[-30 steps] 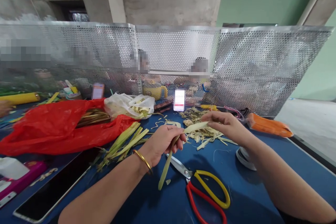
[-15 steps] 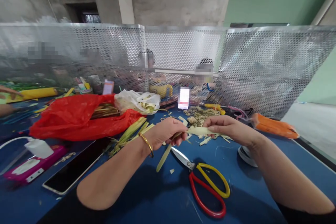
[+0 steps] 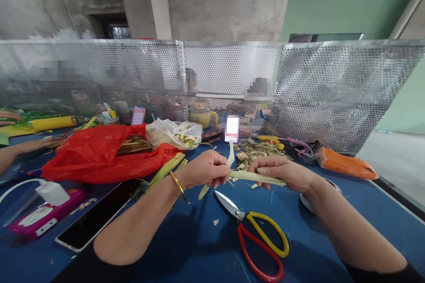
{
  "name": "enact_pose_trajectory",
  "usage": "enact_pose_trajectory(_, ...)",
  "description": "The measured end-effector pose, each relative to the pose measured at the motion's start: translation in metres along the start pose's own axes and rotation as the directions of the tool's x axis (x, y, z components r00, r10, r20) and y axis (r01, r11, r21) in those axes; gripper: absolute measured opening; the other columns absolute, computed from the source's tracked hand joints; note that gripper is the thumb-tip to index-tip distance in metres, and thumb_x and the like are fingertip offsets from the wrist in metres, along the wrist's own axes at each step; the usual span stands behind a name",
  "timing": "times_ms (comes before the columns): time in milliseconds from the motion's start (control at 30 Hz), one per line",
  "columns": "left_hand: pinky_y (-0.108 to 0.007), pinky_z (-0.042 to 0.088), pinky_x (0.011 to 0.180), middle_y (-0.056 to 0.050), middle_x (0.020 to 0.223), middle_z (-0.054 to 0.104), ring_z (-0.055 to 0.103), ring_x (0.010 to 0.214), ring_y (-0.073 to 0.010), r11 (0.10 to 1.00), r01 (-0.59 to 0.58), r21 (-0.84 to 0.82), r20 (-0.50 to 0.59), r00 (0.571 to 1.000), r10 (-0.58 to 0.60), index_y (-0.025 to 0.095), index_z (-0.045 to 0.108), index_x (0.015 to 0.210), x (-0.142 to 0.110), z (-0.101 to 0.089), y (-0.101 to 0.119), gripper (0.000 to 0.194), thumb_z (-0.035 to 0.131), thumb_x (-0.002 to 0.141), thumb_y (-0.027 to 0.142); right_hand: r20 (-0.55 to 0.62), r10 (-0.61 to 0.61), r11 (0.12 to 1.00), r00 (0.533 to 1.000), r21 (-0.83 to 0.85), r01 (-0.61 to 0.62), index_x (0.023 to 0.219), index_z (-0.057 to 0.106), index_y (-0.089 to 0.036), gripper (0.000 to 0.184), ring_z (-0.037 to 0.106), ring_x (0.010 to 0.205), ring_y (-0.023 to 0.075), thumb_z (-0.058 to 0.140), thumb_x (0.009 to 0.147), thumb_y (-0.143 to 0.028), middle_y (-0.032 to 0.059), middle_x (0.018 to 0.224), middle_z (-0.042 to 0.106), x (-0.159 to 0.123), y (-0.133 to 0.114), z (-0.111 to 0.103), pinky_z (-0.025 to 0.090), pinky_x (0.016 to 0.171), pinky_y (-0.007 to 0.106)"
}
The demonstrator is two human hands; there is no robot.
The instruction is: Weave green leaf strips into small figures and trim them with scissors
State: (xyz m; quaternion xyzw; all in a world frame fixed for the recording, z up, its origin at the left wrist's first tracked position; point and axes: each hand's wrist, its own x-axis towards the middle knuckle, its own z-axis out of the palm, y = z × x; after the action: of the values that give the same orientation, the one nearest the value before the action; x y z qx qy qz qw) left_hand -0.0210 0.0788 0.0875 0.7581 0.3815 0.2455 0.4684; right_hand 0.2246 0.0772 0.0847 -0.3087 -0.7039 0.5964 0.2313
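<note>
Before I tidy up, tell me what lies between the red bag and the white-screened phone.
In the head view, a white bag and a brown item lie between the red bag and the phone.

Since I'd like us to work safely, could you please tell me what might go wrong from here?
The pale strip pinched between the left hand and right hand looks thin, so it might tear if pulled hard. The scissors lie with their tip towards the left hand, so lowering that hand carelessly could mean a nick.
</note>
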Motion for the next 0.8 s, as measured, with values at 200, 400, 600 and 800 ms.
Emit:
enact_pose_trajectory(200,-0.016,0.033,0.039,0.003,0.044,0.052,0.045,0.037,-0.0053,1.0,0.015,0.001,0.093,0.996,-0.015,0.016,0.056,0.05,-0.002,-0.005,-0.001,0.025,0.054,0.074,0.022,0.088,-0.014,0.995,0.996,0.098,0.006,0.088,0.058,-0.014,0.03,0.048,0.061,0.0068,0.074,0.071,-0.033,-0.0025,0.073,0.053,0.012,0.013,0.01,0.036,0.053,0.018)
enact_pose_trajectory(400,-0.016,0.031,0.039,0.003,0.042,0.05,0.043,0.036,-0.0053,0.979,0.121,-0.166,-0.03,0.991,-0.128,0.015,0.059,0.054,0.006,-0.004,-0.005,0.027,0.054,0.077,0.027,-0.211,-0.124,0.948,0.97,-0.315,0.052,0.071,0.054,-0.016,0.027,0.038,0.055,0.0081,0.068,0.076,-0.039,-0.0054,0.061,0.046,0.018,0.011,0.006,0.029,0.052,0.022)
enact_pose_trajectory(600,-0.018,0.02,0.036,-0.001,0.052,0.06,0.046,0.038,-0.0051,0.885,0.176,-0.43,-0.068,0.972,-0.227,0.013,0.065,0.064,0.012,0.0,-0.01,0.029,0.057,0.08,0.035,-0.456,-0.563,0.613,0.689,-0.79,-0.023,0.072,0.056,-0.02,0.017,0.056,0.074,0.0169,0.061,0.082,-0.033,0.002,0.076,0.062,0.013,0.005,0.003,0.04,0.069,0.029)
enact_pose_trajectory(800,-0.019,0.02,0.037,-0.01,0.078,0.073,0.053,0.046,-0.0067,0.768,0.171,-0.617,-0.089,0.955,-0.284,0.011,0.069,0.075,0.017,0.012,-0.013,0.023,0.057,0.079,0.03,-0.299,-0.658,0.29,0.691,-0.948,-0.134,0.078,0.051,-0.021,0.014,0.053,0.059,0.0153,0.046,0.089,-0.028,0.0007,0.065,0.059,-0.004,-0.02,0.024,0.035,0.056,0.026)
